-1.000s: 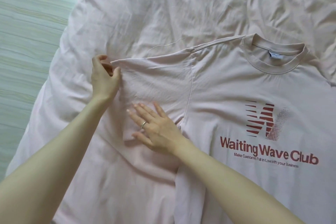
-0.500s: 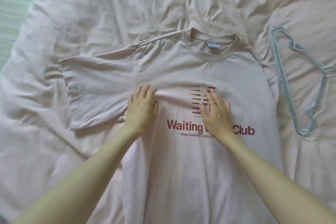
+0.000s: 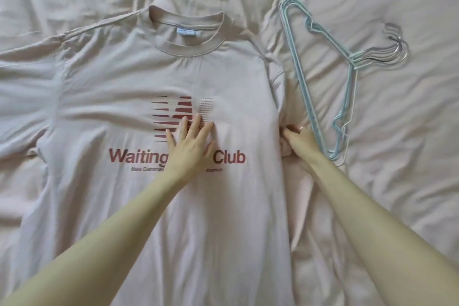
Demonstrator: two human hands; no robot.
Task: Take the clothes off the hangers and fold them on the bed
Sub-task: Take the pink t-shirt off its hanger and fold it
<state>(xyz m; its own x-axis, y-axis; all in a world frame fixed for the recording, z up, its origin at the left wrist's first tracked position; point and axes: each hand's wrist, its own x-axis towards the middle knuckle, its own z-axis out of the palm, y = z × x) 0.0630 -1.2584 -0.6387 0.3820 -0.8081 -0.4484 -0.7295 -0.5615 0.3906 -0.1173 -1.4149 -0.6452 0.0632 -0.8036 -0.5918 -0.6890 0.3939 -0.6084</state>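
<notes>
A pale pink T-shirt (image 3: 119, 77) with a red "Waiting ... Club" print lies face up and spread flat on the bed (image 3: 397, 131). My left hand (image 3: 191, 144) presses flat on the chest print, fingers straight and spread. My right hand (image 3: 296, 140) is at the shirt's right edge below the tucked right sleeve, its fingers curled into the cloth there and partly hidden in the folds. A stack of light blue hangers (image 3: 323, 82) lies on the bed just right of that hand.
The bed's pink cover is wrinkled all around the shirt. The hangers' metal hooks (image 3: 397, 45) point to the right. Bare cover stretches to the far right and above the collar.
The view shifted right. My right hand left the chest print and went to the shirt's right edge, gripping cloth. My left hand slid right onto the print.
</notes>
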